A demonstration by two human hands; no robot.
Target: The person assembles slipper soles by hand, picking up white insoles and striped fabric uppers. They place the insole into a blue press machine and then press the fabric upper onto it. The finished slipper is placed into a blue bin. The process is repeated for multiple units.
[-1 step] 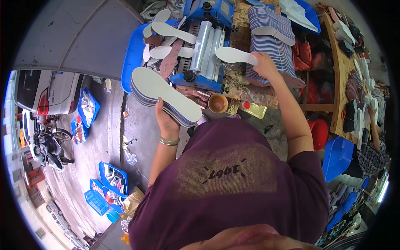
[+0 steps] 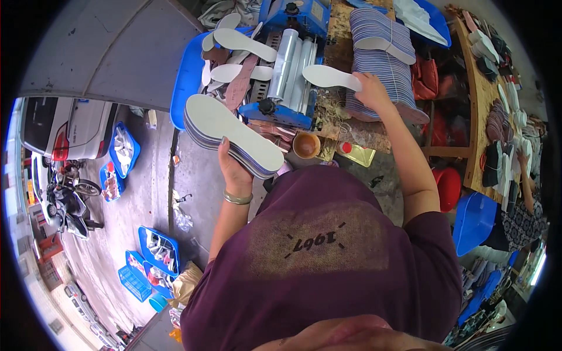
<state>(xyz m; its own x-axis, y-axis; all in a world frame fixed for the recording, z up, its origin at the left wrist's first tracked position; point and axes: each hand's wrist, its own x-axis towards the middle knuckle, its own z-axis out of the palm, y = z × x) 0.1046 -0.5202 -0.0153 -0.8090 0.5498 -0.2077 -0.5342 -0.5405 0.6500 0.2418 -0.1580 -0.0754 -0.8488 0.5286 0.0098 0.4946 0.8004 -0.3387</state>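
My left hand (image 2: 234, 171) is closed round a thick stack of insoles (image 2: 231, 131), pale on top with grey and blue layers beneath. My right hand (image 2: 372, 91) grips the end of a single white insole (image 2: 331, 78), whose other end reaches close to the rollers (image 2: 291, 70) of a blue roller machine (image 2: 293, 115). Beneath and beside the right hand stand bundled stacks of striped insoles (image 2: 383, 73) on a wooden bench (image 2: 338, 50). Beyond the rollers, white insoles (image 2: 244, 44) and a pinkish one (image 2: 240, 83) lie loosely over a blue bin (image 2: 186, 82).
A bowl of brown liquid (image 2: 305, 145) and a yellowish tin with a red cap (image 2: 356, 153) stand near my body. A red bucket (image 2: 447, 188) and blue bin (image 2: 475, 219) are at right. Another person (image 2: 524, 219) works at the far right bench.
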